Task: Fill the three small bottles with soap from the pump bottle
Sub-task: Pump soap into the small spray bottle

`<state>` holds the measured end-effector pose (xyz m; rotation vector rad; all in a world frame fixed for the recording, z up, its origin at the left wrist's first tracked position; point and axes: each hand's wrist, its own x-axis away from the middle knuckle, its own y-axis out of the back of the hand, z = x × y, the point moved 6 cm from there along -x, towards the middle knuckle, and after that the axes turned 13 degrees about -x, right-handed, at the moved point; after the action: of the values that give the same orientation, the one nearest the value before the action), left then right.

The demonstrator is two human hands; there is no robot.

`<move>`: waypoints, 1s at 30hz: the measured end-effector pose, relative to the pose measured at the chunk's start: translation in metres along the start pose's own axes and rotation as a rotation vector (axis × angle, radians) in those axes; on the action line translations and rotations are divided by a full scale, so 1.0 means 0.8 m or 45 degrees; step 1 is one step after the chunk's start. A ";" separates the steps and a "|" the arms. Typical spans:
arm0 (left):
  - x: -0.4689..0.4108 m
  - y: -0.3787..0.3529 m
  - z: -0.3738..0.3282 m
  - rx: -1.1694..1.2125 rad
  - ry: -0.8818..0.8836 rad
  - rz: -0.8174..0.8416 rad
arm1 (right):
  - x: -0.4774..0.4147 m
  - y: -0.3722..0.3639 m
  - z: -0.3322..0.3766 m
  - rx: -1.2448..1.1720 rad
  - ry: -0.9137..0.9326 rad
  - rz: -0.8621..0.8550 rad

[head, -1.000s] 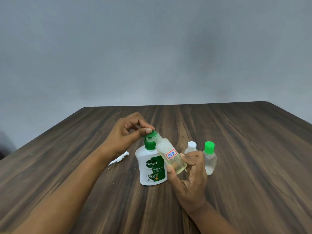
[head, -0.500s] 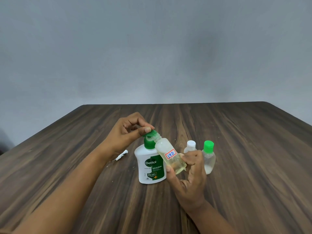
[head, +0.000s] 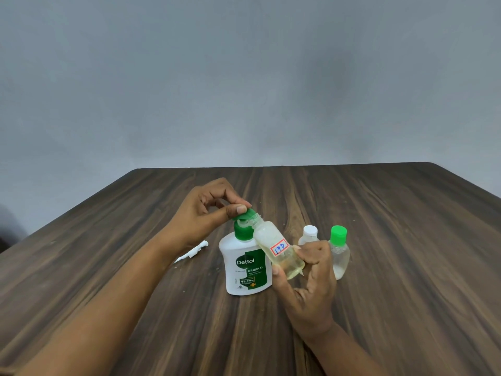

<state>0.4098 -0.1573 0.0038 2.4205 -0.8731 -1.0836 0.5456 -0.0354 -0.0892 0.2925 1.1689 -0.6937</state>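
Note:
A white Dettol pump bottle (head: pixel 244 270) with a green pump head stands on the wooden table (head: pixel 406 267). My left hand (head: pixel 200 215) rests on top of the pump head, thumb and fingers pinched on it. My right hand (head: pixel 309 270) holds a small clear bottle (head: pixel 279 251) with a red-edged label, tilted so its open neck sits against the pump spout. A little yellowish liquid lies in its bottom. Behind my right hand stand a small bottle with a white cap (head: pixel 309 233) and a small bottle with a green cap (head: pixel 339 251).
A small white plastic piece (head: pixel 192 251) lies on the table left of the pump bottle, behind my left forearm. A grey wall rises beyond the table's far edge.
Almost nothing differs. My left hand stays on the pump head and my right hand keeps the small bottle at the spout; the view has shifted very slightly.

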 end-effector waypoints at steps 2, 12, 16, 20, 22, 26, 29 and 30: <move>-0.002 0.002 -0.002 -0.004 -0.003 0.003 | 0.001 -0.001 -0.001 -0.008 -0.019 -0.002; -0.002 -0.002 0.003 0.135 -0.006 0.009 | 0.000 -0.001 -0.001 0.005 -0.037 0.023; -0.001 -0.002 0.005 0.120 0.016 0.014 | 0.001 -0.002 -0.001 0.001 -0.077 0.042; 0.001 -0.002 0.003 0.183 0.018 0.001 | 0.000 -0.002 -0.002 -0.017 -0.141 0.048; 0.001 -0.001 0.003 0.215 0.022 -0.032 | 0.000 -0.004 -0.005 -0.064 -0.229 0.069; 0.001 -0.002 0.001 0.231 0.039 -0.081 | 0.002 -0.007 -0.008 -0.084 -0.345 0.114; 0.003 -0.004 -0.001 0.248 0.031 -0.089 | 0.005 -0.010 -0.005 -0.108 -0.386 0.160; 0.004 -0.003 -0.001 0.254 0.036 -0.092 | 0.007 -0.010 -0.004 -0.120 -0.411 0.156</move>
<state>0.4128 -0.1573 0.0010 2.6424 -0.9315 -1.0288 0.5393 -0.0412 -0.0944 0.1634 0.8650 -0.5528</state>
